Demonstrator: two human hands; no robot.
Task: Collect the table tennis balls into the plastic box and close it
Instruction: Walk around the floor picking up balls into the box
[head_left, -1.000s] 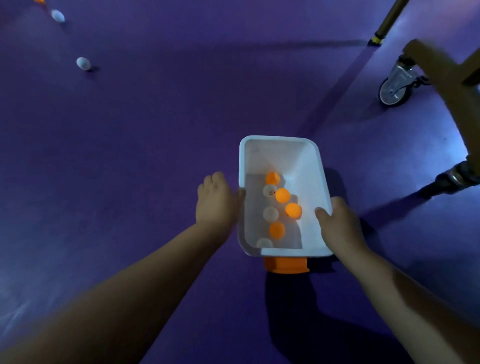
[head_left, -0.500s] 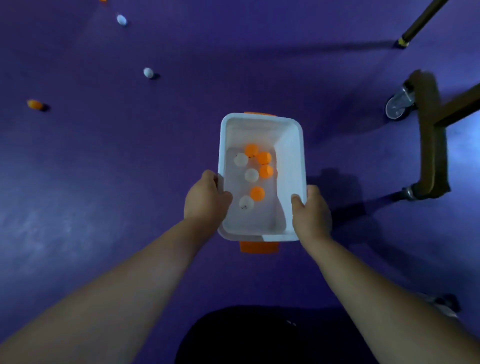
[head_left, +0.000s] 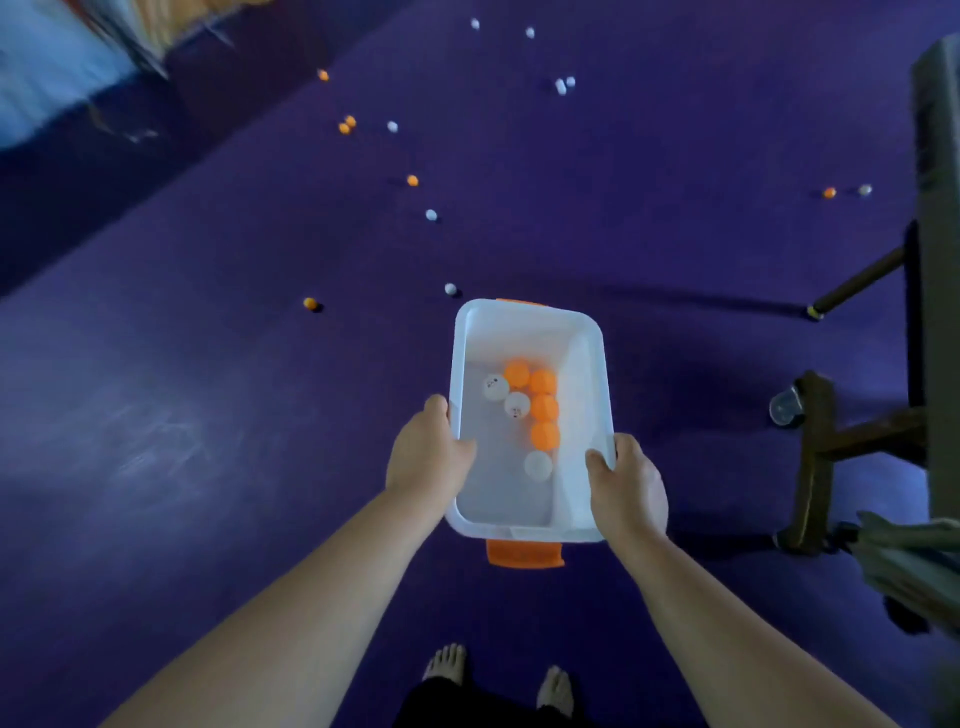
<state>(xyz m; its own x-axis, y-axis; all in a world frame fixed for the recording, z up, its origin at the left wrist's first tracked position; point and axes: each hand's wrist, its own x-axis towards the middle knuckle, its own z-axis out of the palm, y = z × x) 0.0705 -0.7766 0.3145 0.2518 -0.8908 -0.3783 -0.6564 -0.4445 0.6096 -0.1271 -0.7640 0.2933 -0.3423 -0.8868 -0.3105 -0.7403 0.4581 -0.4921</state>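
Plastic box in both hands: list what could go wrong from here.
The plastic box has no lid on, and the balls inside lie loose; tilting it in the left hand and right hand could spill them.
Loose balls, such as the white ball beyond the box, dot the floor; the bare feet might tread on one.
The table frame stands close on the right; the box could knock it.

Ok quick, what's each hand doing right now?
Left hand: grips the plastic box by its left rim.
Right hand: grips the same box's right rim.
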